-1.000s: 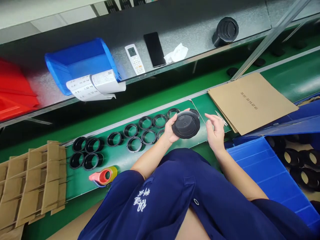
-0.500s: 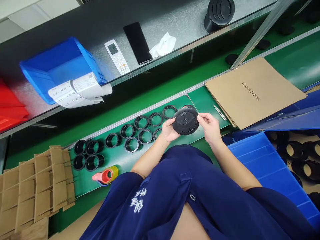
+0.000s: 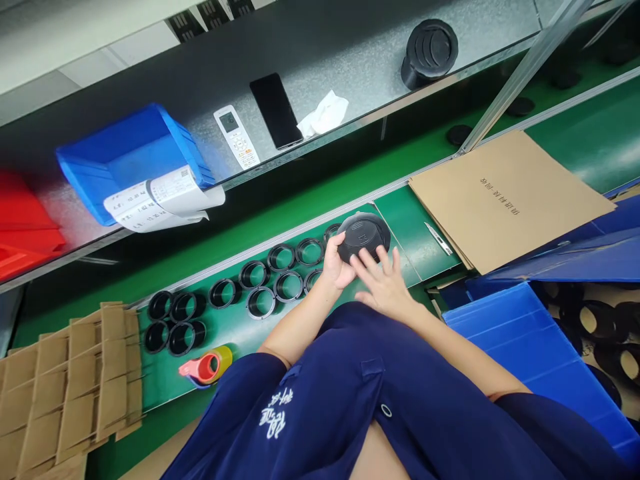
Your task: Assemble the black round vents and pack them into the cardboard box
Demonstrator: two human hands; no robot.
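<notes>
A round black air vent (image 3: 369, 230), with curved slats across its face, is tilted up in front of my torso. My left hand (image 3: 336, 265) grips its left edge, thumb on the face and fingers below. Over the vent's lower right part is my right hand (image 3: 385, 287), fingers spread and fingertips at the face; whether they press on it I cannot tell. Several black rings (image 3: 200, 331) stand in rows on the green worktop (image 3: 235, 340) to the left, and the vent partly hides the farthest one.
Cardboard dividers (image 3: 113, 367) and a red and yellow ring-shaped thing (image 3: 200, 367) lie left. Right are cardboard sheets (image 3: 510, 193), a pen (image 3: 437, 238) and a blue box (image 3: 535, 360). A shelf above bears a blue bin (image 3: 135, 143), remote (image 3: 237, 137), phone (image 3: 276, 110), tissue (image 3: 324, 115) and another vent (image 3: 430, 53).
My right hand has let go of the vent's right edge and moved down and left, its fingers now spread over the face. The vent has shifted slightly left in my left hand.
</notes>
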